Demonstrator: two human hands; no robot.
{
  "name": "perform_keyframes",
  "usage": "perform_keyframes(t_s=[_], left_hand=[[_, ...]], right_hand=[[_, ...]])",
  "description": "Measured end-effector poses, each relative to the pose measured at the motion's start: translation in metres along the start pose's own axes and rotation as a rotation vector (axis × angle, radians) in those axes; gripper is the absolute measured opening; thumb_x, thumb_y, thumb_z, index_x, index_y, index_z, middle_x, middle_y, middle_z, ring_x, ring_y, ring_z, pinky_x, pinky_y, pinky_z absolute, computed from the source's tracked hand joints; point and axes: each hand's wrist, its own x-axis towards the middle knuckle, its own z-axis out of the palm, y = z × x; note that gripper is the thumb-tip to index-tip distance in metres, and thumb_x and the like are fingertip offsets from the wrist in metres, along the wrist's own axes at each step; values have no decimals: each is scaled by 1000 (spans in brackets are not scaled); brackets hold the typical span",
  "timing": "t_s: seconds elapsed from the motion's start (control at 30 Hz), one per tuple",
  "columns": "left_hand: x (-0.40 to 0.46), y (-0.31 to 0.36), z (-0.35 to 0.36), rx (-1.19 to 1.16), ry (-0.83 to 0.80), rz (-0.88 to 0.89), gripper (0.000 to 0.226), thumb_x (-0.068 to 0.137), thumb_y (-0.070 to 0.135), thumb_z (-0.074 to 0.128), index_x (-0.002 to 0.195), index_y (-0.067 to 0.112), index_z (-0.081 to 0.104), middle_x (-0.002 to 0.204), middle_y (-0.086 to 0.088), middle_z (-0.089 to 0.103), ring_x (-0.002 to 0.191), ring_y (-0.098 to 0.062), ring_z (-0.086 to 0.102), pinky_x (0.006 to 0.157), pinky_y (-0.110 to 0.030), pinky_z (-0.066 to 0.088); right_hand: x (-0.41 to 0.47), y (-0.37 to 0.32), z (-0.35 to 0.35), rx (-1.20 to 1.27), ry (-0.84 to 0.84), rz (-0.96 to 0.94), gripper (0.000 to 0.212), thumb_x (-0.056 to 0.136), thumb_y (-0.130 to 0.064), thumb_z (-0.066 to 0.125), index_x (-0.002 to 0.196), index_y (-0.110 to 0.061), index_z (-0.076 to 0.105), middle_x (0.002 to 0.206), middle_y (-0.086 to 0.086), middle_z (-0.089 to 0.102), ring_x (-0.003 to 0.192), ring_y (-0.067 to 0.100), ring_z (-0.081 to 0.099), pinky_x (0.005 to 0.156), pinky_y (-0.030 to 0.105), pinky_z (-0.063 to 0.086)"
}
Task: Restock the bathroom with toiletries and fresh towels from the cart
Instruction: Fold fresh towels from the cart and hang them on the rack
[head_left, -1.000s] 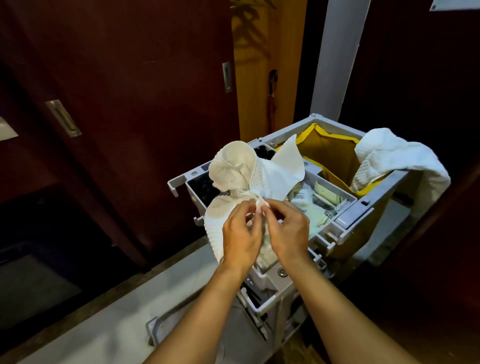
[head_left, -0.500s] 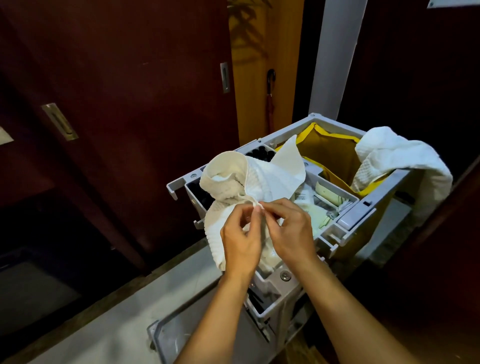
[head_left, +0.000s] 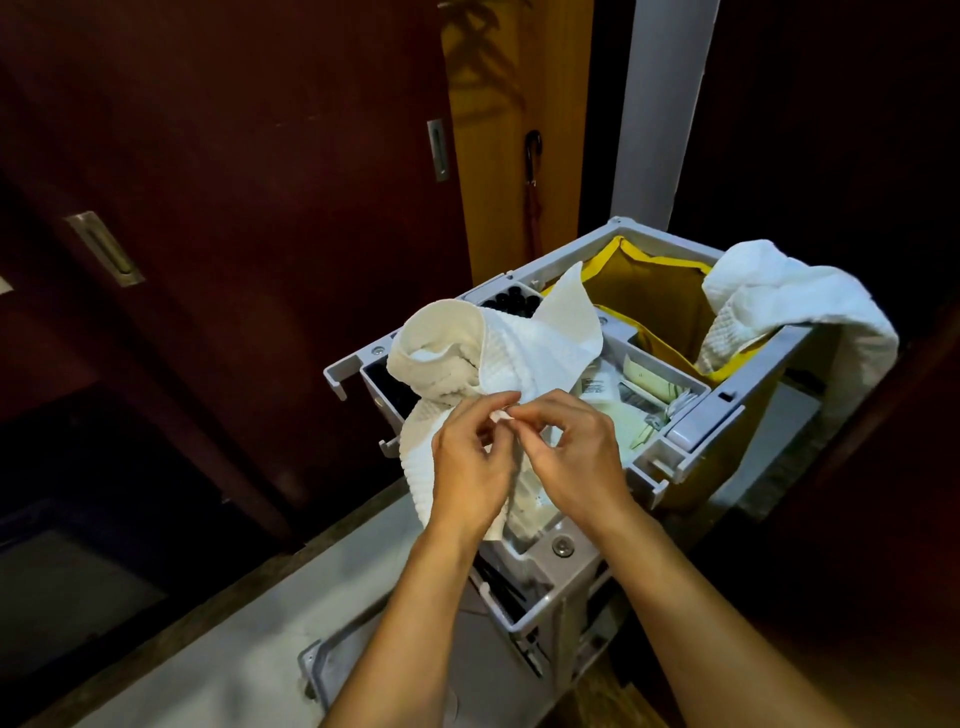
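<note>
A crumpled white waffle towel (head_left: 467, 353) lies over the near left of the grey housekeeping cart (head_left: 696, 415). My left hand (head_left: 467, 462) and my right hand (head_left: 576, 452) meet over it, and both pinch one edge of the towel between thumb and fingers. Beneath the towel, the cart's top tray holds several pale toiletry packets (head_left: 639, 395). A second white towel (head_left: 789, 306) hangs over the far right rim of the cart, partly inside its yellow bag (head_left: 654, 291).
Dark red sliding doors with metal pulls (head_left: 104, 249) stand to the left. A closed umbrella (head_left: 532, 208) hangs on the orange wall behind the cart. Small black bottles (head_left: 509, 301) fill a rear compartment. A pale stone threshold (head_left: 218, 639) runs along the floor at lower left.
The view has shifted slightly. My fingers have worked along the towel's edge and sit a little higher; the towel's rolled top has slumped lower.
</note>
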Motion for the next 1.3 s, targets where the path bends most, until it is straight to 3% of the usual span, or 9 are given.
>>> perform_keyframes(t_s=[0.27,0.43,0.6,0.67,0.8,0.93,1.13,1.2,1.3], left_hand=[[3,7,-1,-82,17,-130,18,94,15,66,110,17,74,98,3,75,92,-11,72,84,-31,57],[10,14,1,-76,42,-136,8,90,14,70,95,18,75,80,-1,73,74,-16,68,69,-28,56],[20,24,10,-34,115,-178,8,87,14,73,83,21,73,69,-7,67,60,-13,56,60,-32,50],[28,35,11,-220,129,-239,10,88,9,72,83,18,73,63,-7,60,57,-14,55,56,-28,49],[54,58,6,-688,102,-288,16,89,-1,66,80,13,69,59,-1,62,53,-10,59,54,-19,52],[76,80,6,-898,56,-309,15,91,0,62,82,12,65,64,-1,66,54,-7,62,54,-16,53],[113,90,-20,-1089,220,-359,16,95,0,56,84,12,60,64,-1,61,55,-5,58,53,-13,50],[122,83,-32,-1130,286,-380,15,96,-1,53,87,10,59,72,-5,58,55,-7,54,51,-14,47],[128,63,-48,-1110,387,-442,21,93,-3,44,86,10,60,72,-6,56,54,-11,54,51,-20,47]], right_hand=[[6,11,-2,82,-48,89,6,91,-25,68,93,-30,67,94,-15,63,95,3,60,78,12,47],[17,27,-6,145,-266,202,8,98,-21,59,106,-23,60,100,-10,67,97,3,63,84,31,54],[26,34,-3,28,-264,176,6,91,-17,65,95,-20,62,85,-7,65,83,8,62,76,33,54],[31,40,-2,-24,-233,189,9,91,-22,67,96,-18,61,86,-4,63,82,14,61,74,34,52],[37,60,3,-55,-240,240,24,93,-25,66,116,-24,59,105,2,60,100,21,60,77,29,47],[45,71,15,-49,-339,300,58,92,-26,67,145,-23,43,134,9,42,128,27,46,106,40,43],[50,74,17,-16,-488,444,94,81,-40,79,153,-24,20,154,6,28,139,29,35,106,41,42],[52,71,15,-248,-587,435,92,79,-47,79,151,-23,27,152,7,32,136,30,38,104,43,43],[49,53,22,-344,-451,280,57,78,-52,75,125,-25,60,131,2,49,121,25,49,95,41,48]])
